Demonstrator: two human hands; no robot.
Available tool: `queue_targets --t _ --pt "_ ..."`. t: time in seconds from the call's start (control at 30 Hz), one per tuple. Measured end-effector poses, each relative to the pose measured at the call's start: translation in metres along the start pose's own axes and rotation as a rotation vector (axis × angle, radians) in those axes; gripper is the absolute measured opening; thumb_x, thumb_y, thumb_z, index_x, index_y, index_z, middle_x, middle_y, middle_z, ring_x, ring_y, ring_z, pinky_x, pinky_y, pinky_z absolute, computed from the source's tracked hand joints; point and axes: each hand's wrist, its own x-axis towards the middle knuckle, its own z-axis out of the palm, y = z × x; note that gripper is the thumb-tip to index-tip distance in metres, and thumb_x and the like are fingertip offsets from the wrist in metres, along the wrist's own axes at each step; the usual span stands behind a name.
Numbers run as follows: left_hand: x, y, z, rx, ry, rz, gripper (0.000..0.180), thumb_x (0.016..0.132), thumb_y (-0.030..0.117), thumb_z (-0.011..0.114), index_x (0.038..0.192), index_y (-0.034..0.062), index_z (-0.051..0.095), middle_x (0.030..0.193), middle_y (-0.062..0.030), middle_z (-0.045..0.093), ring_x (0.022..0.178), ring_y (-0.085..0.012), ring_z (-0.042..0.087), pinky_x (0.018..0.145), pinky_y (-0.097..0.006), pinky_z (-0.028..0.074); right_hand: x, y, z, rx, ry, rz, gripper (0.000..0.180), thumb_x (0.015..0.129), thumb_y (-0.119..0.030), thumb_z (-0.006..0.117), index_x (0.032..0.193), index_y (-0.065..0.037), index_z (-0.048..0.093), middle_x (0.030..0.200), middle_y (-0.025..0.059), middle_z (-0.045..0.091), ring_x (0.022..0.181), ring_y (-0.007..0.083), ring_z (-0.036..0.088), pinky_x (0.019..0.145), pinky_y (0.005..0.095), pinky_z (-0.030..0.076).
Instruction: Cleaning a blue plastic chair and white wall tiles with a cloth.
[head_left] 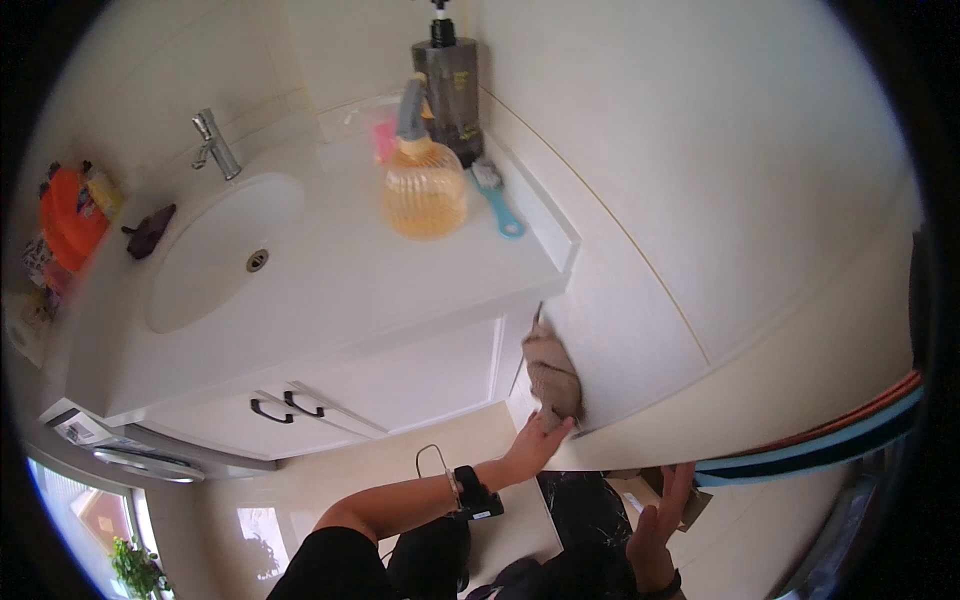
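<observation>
A brown cloth (552, 372) hangs in folds against the white wall, beside the right end of the vanity counter. My left hand (535, 447) reaches up to its lower end, with thumb and fingers closed on the fabric. A dark band with a small black device sits on that wrist. Lower and to the right, my right hand (658, 530) is raised with fingers stretched and thumb apart. It holds nothing and is away from the cloth. What holds the cloth up at its top is too small to make out.
The white counter (340, 290) holds a sink (190, 290), a faucet (215, 145), an amber spray bottle (425, 195), a dark pump bottle (455, 95) and a blue-handled brush (497, 200). Black-handled cabinet doors (400, 375) lie below. Striped fabric (820, 460) hangs at right.
</observation>
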Motion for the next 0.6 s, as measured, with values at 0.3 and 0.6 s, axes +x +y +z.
queue_targets --t 0.3,0.6 --pt "-0.099 0.046 -0.099 -0.381 -0.223 -0.216 0.044 0.090 0.034 0.058 0.110 -0.0049 0.059 0.097 -0.0091 0.064 0.083 -0.0142 0.058 0.071 -0.029 0.047 0.011 -0.116 0.022 -0.028 -0.058 0.287 0.046 0.085 -0.015 0.058 0.127 -0.002 0.044 0.146 0.0141 0.029 0.123 0.0259 0.042 0.087 0.0348 0.046" --pt "-0.275 0.186 -0.261 -0.846 0.020 -0.001 0.048 0.086 0.005 0.057 0.132 -0.0023 0.042 0.121 -0.0133 0.057 0.107 -0.0245 0.059 0.094 -0.036 0.049 0.073 -0.242 0.070 0.390 -0.800 0.595 0.045 0.090 -0.018 0.060 0.131 -0.004 0.045 0.131 0.0091 0.048 0.116 0.0229 0.052 0.086 0.0356 0.048"
